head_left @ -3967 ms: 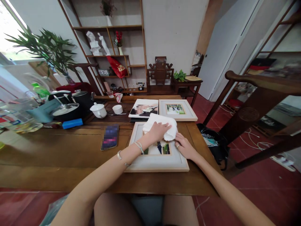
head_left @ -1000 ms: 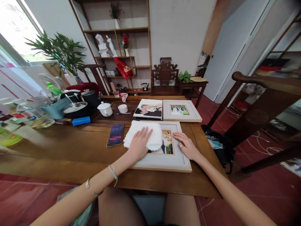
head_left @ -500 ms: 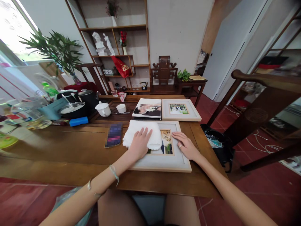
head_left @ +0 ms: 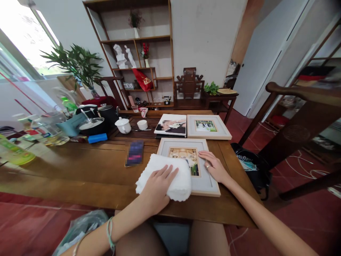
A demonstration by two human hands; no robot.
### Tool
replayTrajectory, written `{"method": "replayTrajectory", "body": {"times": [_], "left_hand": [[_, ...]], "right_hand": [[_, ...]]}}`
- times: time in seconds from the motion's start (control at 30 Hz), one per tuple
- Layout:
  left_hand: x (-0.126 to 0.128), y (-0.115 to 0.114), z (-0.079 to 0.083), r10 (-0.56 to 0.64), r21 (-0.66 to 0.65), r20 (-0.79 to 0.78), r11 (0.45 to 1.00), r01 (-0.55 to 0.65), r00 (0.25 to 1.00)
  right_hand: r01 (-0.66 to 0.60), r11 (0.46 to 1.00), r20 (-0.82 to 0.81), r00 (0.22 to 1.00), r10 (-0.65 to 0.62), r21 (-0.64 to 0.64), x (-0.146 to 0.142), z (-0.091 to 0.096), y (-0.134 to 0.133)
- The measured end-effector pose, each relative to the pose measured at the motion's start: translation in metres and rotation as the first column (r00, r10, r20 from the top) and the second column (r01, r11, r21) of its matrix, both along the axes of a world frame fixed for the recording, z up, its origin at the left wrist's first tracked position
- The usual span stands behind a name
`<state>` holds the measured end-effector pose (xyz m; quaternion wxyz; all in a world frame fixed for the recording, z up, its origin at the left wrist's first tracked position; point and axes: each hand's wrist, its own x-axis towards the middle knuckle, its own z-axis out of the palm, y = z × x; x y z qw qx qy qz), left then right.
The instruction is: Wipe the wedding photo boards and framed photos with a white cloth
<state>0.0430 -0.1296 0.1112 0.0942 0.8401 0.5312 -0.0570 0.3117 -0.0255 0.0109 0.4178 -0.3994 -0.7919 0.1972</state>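
A person's left hand [head_left: 157, 190] lies spread across a folded white cloth [head_left: 181, 184], fingers extended and pressing rather than clenched, at the centre of the view. The cloth covers the lower-left part of a pale picture frame [head_left: 201, 185] that lies flat on a wooden table [head_left: 80, 177], and laps past its left side. The right hand [head_left: 216, 170] rests on the frame's right border, its fingers loosely together, gripping nothing. The left forearm angles in from lower left, the right from lower right. Work with the cloth appears under way: the framed photo's [head_left: 183, 154] top and right lie uncovered, though which parts are finished cannot be told. Farther up sits a second framed picture [head_left: 205, 126], apart from the cloth.
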Motion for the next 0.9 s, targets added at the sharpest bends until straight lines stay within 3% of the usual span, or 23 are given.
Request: {"method": "replayTrajectory", "body": {"times": [0.17, 0.3, 0.47, 0.6, 0.9], "left_hand": [[-0.002, 0.045, -0.021, 0.037, 0.168, 0.045, 0.985, -0.045, 0.998], [0.0, 0.093, -0.033, 0.092, 0.348, 0.09, 0.93, -0.118, 0.992], [0.011, 0.13, -0.034, 0.155, 0.377, 0.021, 0.914, -0.151, 0.988], [0.016, 0.109, -0.027, 0.147, 0.303, -0.062, 0.945, -0.122, 0.987], [0.013, -0.011, 0.006, 0.096, -0.013, -0.176, 0.995, -0.1, 0.98]], "right_hand": [[-0.026, 1.0, -0.018, 0.999, 0.026, 0.005, 0.001, -0.002, 0.002], [-0.042, 0.999, -0.033, 0.999, 0.042, 0.015, 0.002, -0.002, 0.003], [-0.037, 0.999, -0.054, 0.998, 0.037, 0.001, 0.0, -0.001, 0.002], [-0.029, 1.0, -0.058, 0.998, 0.028, -0.005, 0.0, 0.0, 0.002], [-0.009, 1.0, -0.035, 0.999, 0.008, -0.028, 0.0, 0.0, 0.001]]}}
